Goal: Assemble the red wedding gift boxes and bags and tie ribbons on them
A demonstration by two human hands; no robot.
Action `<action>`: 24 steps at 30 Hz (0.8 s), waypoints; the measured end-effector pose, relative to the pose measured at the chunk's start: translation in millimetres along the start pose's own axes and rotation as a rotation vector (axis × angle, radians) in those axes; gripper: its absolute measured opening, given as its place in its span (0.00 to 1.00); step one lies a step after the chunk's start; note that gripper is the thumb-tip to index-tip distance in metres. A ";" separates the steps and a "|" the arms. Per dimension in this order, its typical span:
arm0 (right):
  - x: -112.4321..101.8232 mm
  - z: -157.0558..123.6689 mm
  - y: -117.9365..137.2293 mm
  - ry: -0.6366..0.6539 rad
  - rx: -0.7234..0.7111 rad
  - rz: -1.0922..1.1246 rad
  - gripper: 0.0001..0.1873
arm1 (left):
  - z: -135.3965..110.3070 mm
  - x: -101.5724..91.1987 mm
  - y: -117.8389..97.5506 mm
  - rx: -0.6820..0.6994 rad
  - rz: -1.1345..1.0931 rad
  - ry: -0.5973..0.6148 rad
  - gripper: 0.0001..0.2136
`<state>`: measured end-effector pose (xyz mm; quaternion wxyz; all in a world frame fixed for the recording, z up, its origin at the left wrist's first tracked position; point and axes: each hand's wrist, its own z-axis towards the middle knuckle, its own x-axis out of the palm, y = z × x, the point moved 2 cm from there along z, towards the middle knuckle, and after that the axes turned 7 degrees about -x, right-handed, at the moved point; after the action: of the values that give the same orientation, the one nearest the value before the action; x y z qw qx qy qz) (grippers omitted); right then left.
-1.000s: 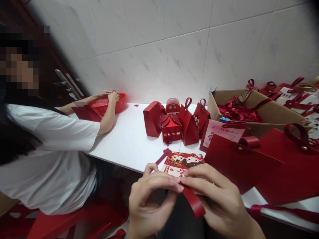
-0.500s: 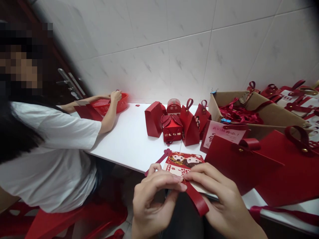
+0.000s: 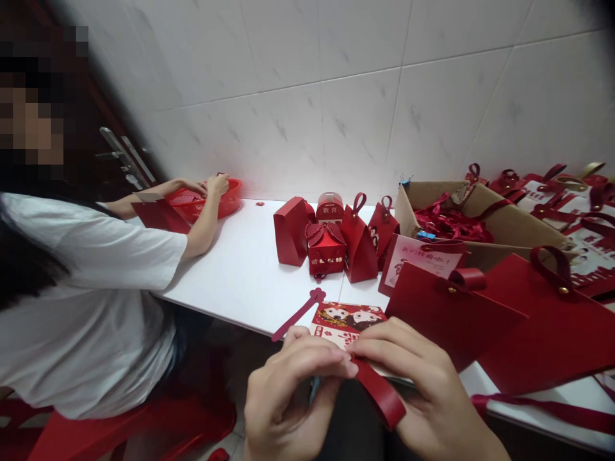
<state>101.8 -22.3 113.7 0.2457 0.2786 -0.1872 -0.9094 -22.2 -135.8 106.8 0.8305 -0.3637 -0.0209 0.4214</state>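
Note:
My left hand (image 3: pixel 288 397) and my right hand (image 3: pixel 423 390) meet at the near edge of the white table (image 3: pixel 240 269). Both pinch the near edge of a flat red printed card (image 3: pixel 348 318) with two cartoon faces. A red strap (image 3: pixel 382 397) curls down from where my fingertips meet, under my right hand. A second thin red strap (image 3: pixel 298 312) sticks out from the card's left side over the table edge.
A person in a white shirt (image 3: pixel 86 307) sits at the left, hands in a red basket (image 3: pixel 206 200). Several small red gift boxes (image 3: pixel 331 240) stand mid-table. Flat red bags (image 3: pixel 480 314) and a cardboard box (image 3: pixel 500 221) of red ribbons fill the right.
My hands and the card have stayed almost in place. The thin strap on the left now shows further out past my left hand. The view has shifted slightly.

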 end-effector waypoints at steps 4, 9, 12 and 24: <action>2.2 -1.4 -1.9 -0.079 -0.115 -0.034 0.19 | 0.0 -0.8 -3.5 -0.012 -0.051 -0.059 0.21; 2.7 -2.8 -3.5 -0.123 -0.145 0.013 0.19 | 2.1 -0.2 -3.6 -0.028 -0.158 -0.045 0.21; 1.4 -1.5 -2.3 -0.141 -0.155 0.002 0.17 | 3.3 1.3 -4.6 -0.051 -0.206 -0.045 0.21; 1.3 6.3 1.5 -0.164 -0.186 0.013 0.17 | 0.7 5.9 2.8 -0.131 -0.206 -0.052 0.25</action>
<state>97.7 -22.9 118.7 0.2603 0.1780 -0.1231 -0.9410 -20.6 -130.1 103.9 0.8431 -0.4019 -0.1073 0.3409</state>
